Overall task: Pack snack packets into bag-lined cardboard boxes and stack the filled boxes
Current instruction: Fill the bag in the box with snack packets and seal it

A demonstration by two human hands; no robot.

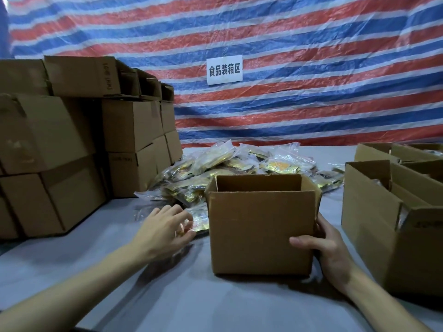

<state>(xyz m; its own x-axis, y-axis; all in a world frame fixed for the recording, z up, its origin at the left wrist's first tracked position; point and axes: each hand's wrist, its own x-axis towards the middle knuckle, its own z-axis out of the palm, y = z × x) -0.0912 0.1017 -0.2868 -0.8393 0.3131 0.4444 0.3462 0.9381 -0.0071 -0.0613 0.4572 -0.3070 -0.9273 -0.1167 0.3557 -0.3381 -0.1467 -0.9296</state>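
fingers point(172, 210) of the left hand point(165, 226) spread, loosely bent over a snack packet point(200, 220) at centre frame, perhaps touching it; right hand point(328, 250) grips the open box point(261, 226) just right, thumb on its front.

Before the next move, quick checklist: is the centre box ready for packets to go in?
1. Stance: open box upright on the table, flaps up: ok.
2. Hold: right hand grips its near right corner, thumb on the front face: ok.
3. Lining: visible inner wall is bare cardboard, no bag at the rim: not ok.
4. Pick: left hand over the snack packets, grip on one: cannot tell.
5. Supply: packets piled beside and behind the box: ok.
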